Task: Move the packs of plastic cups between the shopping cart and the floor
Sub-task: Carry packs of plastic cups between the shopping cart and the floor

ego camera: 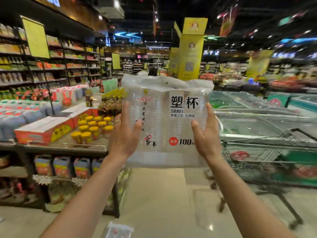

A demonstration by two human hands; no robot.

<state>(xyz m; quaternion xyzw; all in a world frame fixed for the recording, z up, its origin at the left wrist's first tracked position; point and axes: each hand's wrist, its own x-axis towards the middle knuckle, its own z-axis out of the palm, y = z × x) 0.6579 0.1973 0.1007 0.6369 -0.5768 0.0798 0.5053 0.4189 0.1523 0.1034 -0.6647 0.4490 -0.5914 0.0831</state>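
1. The pack of plastic cups (168, 121) is in the air, upright, with the printed face toward the person. It sits just left of the shopping cart (257, 152) and touches neither the cart nor the floor (163, 194).
2. The left hand (123, 134) grasps the pack's edge on the side away from the cart. The thumb lies across the front and the fingers run up the side. There is a ring on one finger.
3. The right hand (205, 133) grasps the edge nearer the cart in the same way, thumb on the front and fingers up the side. So both hands are closed on the pack, neither one free.
4. The cart is a wire basket with a glass-topped chest freezer (248, 121) right behind it. The basket is blurred, so I can't tell whether any packs are inside.
5. On the floor left of the cart, at the person's feet, lies a clear wrapped item (118, 230). It's probably another pack, but the frame edge cuts it off, so I'm not certain.
6. Further left of the cart is a display surface (68, 145) carrying yellow-lidded jars (92, 127). It isn't involved.
7. Progress, my read: this pack is mid-transfer, lifted but not yet placed. The direction isn't clear from here, cart to floor or floor to cart.
8. What's left, as I judge it: set this pack down at whichever end it's headed for, then handle the one at the feet if it belongs to the batch. The total pack count is unknown, so I can't give a fraction done.
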